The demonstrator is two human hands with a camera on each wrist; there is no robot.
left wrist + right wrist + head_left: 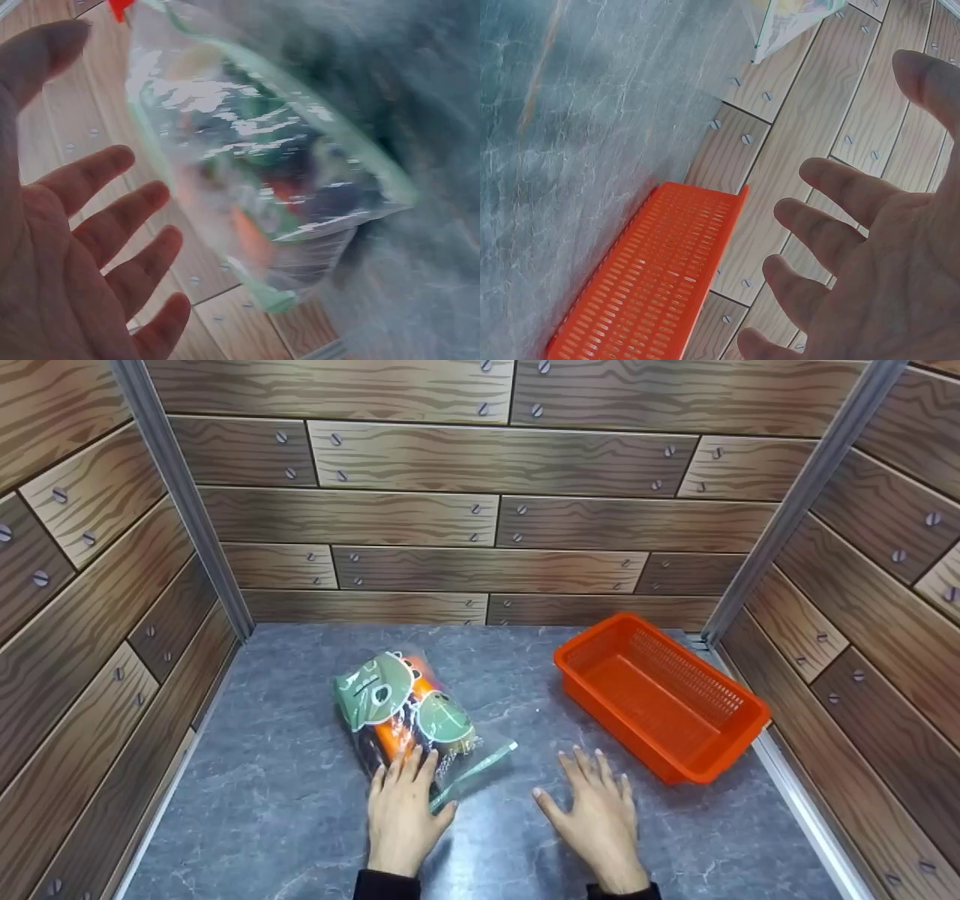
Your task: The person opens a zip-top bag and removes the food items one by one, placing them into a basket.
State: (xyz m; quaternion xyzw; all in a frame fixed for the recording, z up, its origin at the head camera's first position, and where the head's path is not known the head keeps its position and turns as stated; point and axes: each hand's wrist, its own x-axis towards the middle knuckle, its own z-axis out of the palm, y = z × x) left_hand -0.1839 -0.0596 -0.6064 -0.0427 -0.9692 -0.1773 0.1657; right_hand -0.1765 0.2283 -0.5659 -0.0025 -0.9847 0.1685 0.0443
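A clear zip bag (405,705) with green cartoon dinosaur prints lies left of the middle, orange and dark items showing through its plastic. Its green zip edge (480,765) points toward the front right. My left hand (405,814) is at the bag's near end, fingers spread and overlapping it in the head view. In the left wrist view the fingers of that hand (97,217) are apart and hold nothing, beside the bag (262,172). My right hand (596,817) is spread out, holding nothing, between the bag and an orange plastic basket (600,720).
The basket, with slotted sides, stands at the right near the side wall (847,660). Wood-patterned panels (480,517) enclose the grey marbled table (277,810) at the back and both sides. Metal posts (199,510) mark the back corners.
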